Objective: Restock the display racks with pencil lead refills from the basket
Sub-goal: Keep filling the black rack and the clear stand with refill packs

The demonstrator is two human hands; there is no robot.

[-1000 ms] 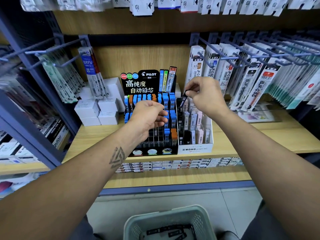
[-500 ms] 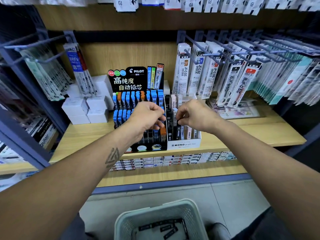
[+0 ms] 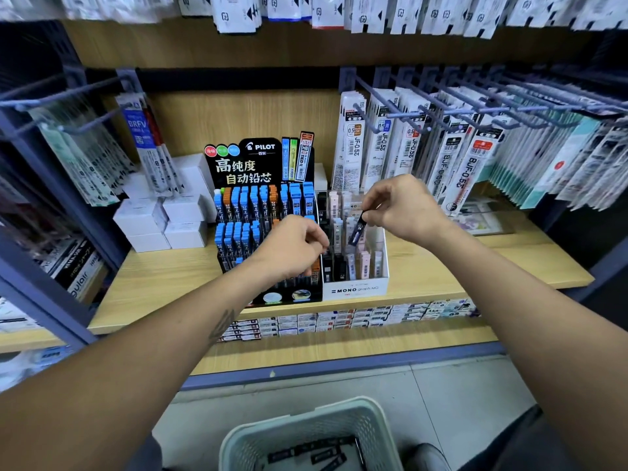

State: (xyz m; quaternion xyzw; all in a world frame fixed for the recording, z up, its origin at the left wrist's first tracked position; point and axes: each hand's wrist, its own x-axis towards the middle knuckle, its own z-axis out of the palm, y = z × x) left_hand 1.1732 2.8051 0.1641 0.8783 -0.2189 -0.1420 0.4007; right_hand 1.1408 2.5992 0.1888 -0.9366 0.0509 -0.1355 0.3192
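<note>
My right hand (image 3: 402, 207) pinches a dark lead refill case (image 3: 357, 231) by its top and holds it tilted above the white MONO display rack (image 3: 355, 288). The rack's slots hold black, pink and white cases. My left hand (image 3: 292, 248) hovers with curled fingers over the right side of the black PILOT display rack (image 3: 238, 166), which is full of blue- and orange-capped cases; what its fingers hold is hidden. A pale green basket (image 3: 306, 433) sits on the floor below with several dark refill cases (image 3: 306, 453) inside.
Both racks stand on a wooden shelf (image 3: 475, 263). White boxes (image 3: 163, 219) are stacked left of the PILOT rack. Metal hooks with hanging pen refill packs (image 3: 458, 158) jut out on the right, and more hooks (image 3: 68, 93) on the left. Small boxes line the shelf below.
My right hand went down into the MONO rack and has come back up, now holding a dark case above it. My left hand has stayed over the PILOT rack.
</note>
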